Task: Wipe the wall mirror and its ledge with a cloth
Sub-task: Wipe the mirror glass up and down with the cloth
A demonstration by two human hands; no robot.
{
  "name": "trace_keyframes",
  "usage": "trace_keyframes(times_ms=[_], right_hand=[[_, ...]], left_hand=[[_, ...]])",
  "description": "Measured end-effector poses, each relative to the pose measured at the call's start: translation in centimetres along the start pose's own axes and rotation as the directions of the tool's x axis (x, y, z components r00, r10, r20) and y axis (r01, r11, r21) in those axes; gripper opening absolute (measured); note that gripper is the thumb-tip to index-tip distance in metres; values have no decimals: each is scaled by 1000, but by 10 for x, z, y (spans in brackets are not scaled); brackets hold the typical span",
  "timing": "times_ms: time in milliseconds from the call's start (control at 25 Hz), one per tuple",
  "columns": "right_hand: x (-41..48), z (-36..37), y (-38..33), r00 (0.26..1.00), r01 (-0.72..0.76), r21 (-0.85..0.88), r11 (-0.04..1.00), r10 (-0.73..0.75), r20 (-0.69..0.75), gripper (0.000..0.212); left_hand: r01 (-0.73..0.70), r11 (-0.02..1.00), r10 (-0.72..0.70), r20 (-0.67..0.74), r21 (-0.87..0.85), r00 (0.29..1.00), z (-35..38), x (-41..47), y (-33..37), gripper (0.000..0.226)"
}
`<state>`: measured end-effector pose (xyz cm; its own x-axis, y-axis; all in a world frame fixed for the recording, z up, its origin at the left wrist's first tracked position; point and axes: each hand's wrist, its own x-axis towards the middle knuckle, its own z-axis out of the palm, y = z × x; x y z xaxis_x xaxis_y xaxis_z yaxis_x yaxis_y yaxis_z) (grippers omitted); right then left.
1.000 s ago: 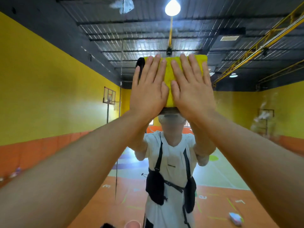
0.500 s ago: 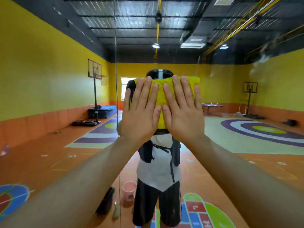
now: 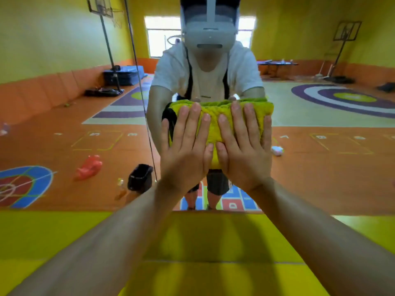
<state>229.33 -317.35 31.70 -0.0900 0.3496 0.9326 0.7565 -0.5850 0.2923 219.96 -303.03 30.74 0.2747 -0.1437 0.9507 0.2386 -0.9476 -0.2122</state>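
Note:
A folded yellow cloth (image 3: 215, 122) lies flat against the wall mirror (image 3: 320, 129), in the lower middle of the glass. My left hand (image 3: 184, 146) and my right hand (image 3: 243, 146) press on the cloth side by side, fingers straight and pointing up. The mirror's bottom edge runs just below my wrists. Under it comes a yellow padded ledge (image 3: 64, 231), crossed by both my forearms. In the glass I see my own reflection behind the cloth.
A vertical seam (image 3: 139, 82) divides the mirror left of the cloth. The glass reflects a gym floor with a black bin (image 3: 140, 177), a red object (image 3: 89, 167), a small bottle (image 3: 120, 185) and basketball hoops.
Both hands have slid the cloth down the mirror from above head height to near its bottom edge. My view has dropped with them, and the yellow ledge has come into sight.

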Motion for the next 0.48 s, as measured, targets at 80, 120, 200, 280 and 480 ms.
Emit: trace_keyframes(times_ms=[80, 120, 200, 280, 480], right_hand=[[-53, 11, -16, 999, -12, 3, 1000, 11, 33, 61], [-81, 16, -23, 999, -3, 6, 1000, 2, 54, 62], [-143, 26, -40, 994, 24, 24, 999, -26, 109, 65], [-200, 35, -57, 987, 43, 37, 998, -48, 152, 68], [-315, 48, -83, 949, 91, 70, 993, -108, 296, 78]], left_hand=[[-3, 1000, 3, 16, -16, 1000, 12, -52, 13, 64], [-15, 1000, 15, 35, -17, 999, 17, -80, 19, 65], [-24, 999, 26, 89, -23, 996, 28, -145, 33, 67], [-14, 999, 19, 137, -35, 990, 38, -205, 46, 68], [-38, 998, 49, 292, -43, 955, 50, -324, 65, 79]])
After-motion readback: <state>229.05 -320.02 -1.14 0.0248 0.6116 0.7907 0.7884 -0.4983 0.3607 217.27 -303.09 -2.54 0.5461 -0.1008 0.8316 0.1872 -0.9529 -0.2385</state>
